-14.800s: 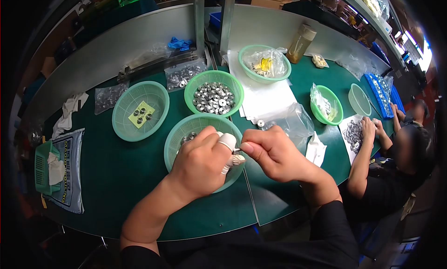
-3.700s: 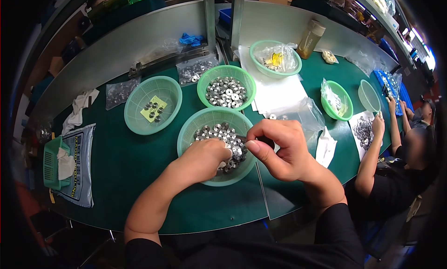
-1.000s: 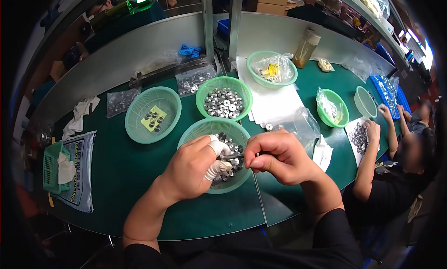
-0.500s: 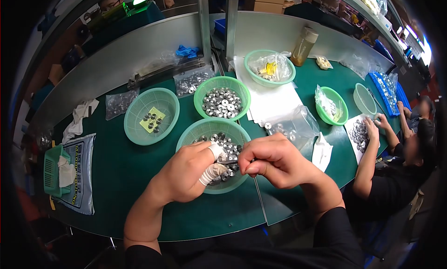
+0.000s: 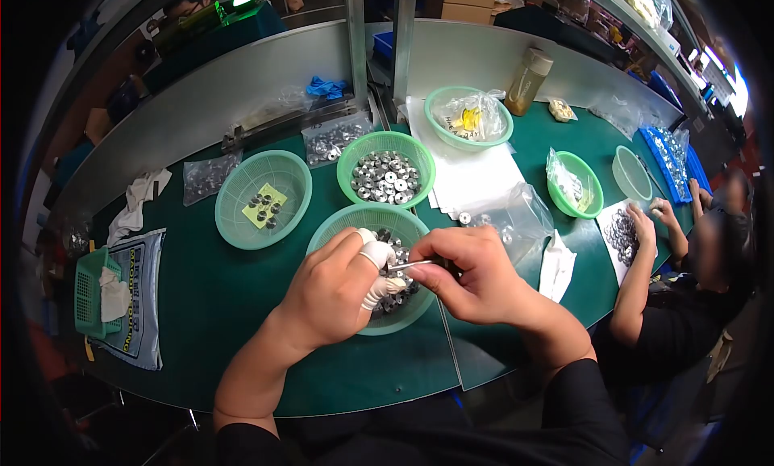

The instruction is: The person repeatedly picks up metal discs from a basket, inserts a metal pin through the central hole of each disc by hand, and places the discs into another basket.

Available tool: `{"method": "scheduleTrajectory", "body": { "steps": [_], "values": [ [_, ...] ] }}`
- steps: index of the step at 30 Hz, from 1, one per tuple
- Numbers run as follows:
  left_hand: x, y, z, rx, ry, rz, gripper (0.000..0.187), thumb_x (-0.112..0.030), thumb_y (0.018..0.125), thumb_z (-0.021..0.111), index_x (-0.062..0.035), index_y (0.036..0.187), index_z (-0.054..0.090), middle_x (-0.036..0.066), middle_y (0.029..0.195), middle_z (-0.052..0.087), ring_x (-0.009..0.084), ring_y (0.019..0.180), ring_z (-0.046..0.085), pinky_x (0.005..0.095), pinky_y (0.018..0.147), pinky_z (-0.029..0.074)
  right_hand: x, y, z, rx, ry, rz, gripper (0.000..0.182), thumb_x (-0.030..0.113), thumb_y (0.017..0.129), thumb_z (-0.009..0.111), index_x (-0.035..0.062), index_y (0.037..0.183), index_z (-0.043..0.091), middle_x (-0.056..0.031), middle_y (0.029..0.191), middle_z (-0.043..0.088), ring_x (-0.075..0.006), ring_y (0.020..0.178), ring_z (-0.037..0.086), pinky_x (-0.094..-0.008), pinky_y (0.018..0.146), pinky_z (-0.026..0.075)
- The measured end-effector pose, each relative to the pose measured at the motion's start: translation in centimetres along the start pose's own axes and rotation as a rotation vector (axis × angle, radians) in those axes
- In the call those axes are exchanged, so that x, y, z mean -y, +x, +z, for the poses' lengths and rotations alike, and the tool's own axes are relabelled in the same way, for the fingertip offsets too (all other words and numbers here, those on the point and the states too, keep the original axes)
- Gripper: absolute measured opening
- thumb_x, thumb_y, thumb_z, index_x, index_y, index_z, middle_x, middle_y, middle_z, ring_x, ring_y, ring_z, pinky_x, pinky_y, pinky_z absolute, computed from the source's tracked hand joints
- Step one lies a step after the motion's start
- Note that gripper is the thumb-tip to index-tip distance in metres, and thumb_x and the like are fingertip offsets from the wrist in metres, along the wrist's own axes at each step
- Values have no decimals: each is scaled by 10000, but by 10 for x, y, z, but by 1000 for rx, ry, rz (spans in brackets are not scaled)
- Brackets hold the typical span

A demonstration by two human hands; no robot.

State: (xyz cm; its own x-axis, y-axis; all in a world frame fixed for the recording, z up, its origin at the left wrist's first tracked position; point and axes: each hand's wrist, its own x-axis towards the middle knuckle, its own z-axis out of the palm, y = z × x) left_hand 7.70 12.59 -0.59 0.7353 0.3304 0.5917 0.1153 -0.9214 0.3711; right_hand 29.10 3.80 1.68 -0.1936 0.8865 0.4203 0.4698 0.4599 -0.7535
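My left hand (image 5: 334,293), with white covers on several fingers, is closed above the near green basket (image 5: 322,240). Its fingertips pinch a small metal part, mostly hidden by the fingers. Opposite it, my right hand (image 5: 472,272) grips a thin metal tool (image 5: 413,265) between thumb and forefinger, its end pointing at the left fingertips. I cannot make out the tool's exact kind. Beneath both hands, round metal parts (image 5: 391,301) lie in the basket.
Behind stands a green basket (image 5: 345,172) full of metal parts. To the left, another basket (image 5: 228,216) holds several parts on yellow paper (image 5: 278,198). A clear bag (image 5: 524,216) and white cloth (image 5: 556,272) lie right. A co-worker's hands (image 5: 645,220) touch dark parts.
My right hand has turned so the thumb and tool now show more plainly. My left hand has shifted slightly right, its covered fingertips turned upward.
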Motion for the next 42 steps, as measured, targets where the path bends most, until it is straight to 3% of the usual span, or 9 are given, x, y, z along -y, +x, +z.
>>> {"method": "scheduleTrajectory", "body": {
  "steps": [7,13,16,22,25,28,32,36,42],
  "values": [
    [-5,1,4,3,-79,-75,201,-18,756,640,33,947,605,200,853,584,417,744,586,460,653,487,-7,-2,10,-91,-162,-143,81,28,857,718,12,899,651,-137,730,624,-336,630,633,-408,546,487],
    [-7,0,6,21,-336,-192,124,-65,875,578,37,943,595,181,810,600,389,673,599,396,610,478,-11,-1,13,-172,-399,-336,117,74,828,746,51,889,649,-75,681,558,-278,579,590,-399,509,459],
    [-12,2,3,33,-450,-251,116,7,812,566,36,923,581,205,821,618,421,732,612,437,630,469,-11,0,12,-194,-478,-398,136,100,818,754,58,888,645,-57,665,528,-262,558,565,-391,498,444],
    [-14,0,3,114,-628,-325,188,-150,958,596,19,878,615,181,705,615,366,627,624,407,591,470,-12,1,13,-143,-448,-420,142,122,817,752,64,885,641,-60,670,531,-268,561,571,-389,509,445],
    [-4,-5,6,108,-631,-309,403,-322,1055,530,22,871,628,137,655,603,284,583,617,375,577,480,-14,-1,11,-96,-345,-326,104,90,855,712,60,913,631,-84,709,571,-305,599,596,-404,533,466],
    [-8,-2,6,78,-802,-502,515,-440,1089,438,4,918,634,67,696,625,162,594,593,302,565,470,-13,-1,10,-101,-300,-247,101,59,875,679,50,952,615,-105,747,602,-329,639,617,-417,551,481],
    [-6,-2,10,191,-1136,-793,412,-402,1104,421,-44,1026,610,5,817,646,43,656,547,182,583,417,-16,-1,11,-157,-334,-231,124,42,881,662,42,986,595,-120,783,625,-337,687,640,-424,572,495],
    [-9,-3,19,190,-1155,-712,336,-308,1111,424,-44,1005,602,5,793,639,34,630,533,186,569,423,-14,-1,12,-106,-392,-241,132,43,884,662,41,994,588,-116,807,630,-330,711,646,-422,596,506],
    [-7,-8,26,193,-1284,-772,362,-344,1110,423,-46,1011,603,29,796,657,60,621,565,192,565,438,-16,-3,19,-81,-419,-246,197,31,836,673,43,1011,583,-126,821,623,-346,719,637,-423,603,507]
  ]
}}
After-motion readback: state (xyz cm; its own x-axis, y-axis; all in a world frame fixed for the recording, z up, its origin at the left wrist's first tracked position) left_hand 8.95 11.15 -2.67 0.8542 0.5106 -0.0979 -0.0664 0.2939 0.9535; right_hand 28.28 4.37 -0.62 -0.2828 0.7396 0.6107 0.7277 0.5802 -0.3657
